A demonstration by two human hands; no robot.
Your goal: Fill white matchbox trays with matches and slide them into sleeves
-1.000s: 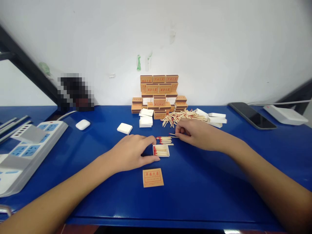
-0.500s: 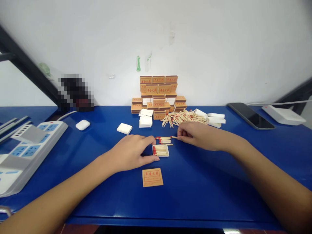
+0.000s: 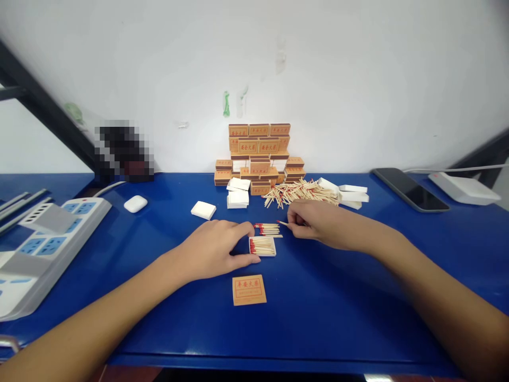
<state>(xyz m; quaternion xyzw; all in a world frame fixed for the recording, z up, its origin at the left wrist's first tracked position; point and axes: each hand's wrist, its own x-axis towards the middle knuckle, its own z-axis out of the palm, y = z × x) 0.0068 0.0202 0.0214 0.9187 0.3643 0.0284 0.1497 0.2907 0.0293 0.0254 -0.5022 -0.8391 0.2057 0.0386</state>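
My left hand (image 3: 218, 248) rests on the blue table (image 3: 318, 297), thumb and forefinger pinched against the left side of a small white matchbox tray (image 3: 263, 246) filled with red-tipped matches. Just behind the tray lies a short row of matches (image 3: 268, 229). My right hand (image 3: 318, 220) pinches a single match (image 3: 282, 223) at the right end of that row. A brown matchbox sleeve (image 3: 248, 289) lies flat in front of the tray.
A loose pile of matches (image 3: 298, 192) and white trays (image 3: 352, 195) lie behind my right hand. Stacked brown matchboxes (image 3: 259, 156) stand by the wall, with more white trays (image 3: 238, 192) before them. A power strip (image 3: 40, 244) and earbud case (image 3: 135, 203) sit left, a phone (image 3: 410, 189) right.
My right hand has shifted slightly with the pinched match, bringing it down to the row's right end. The left hand has stayed on the tray.
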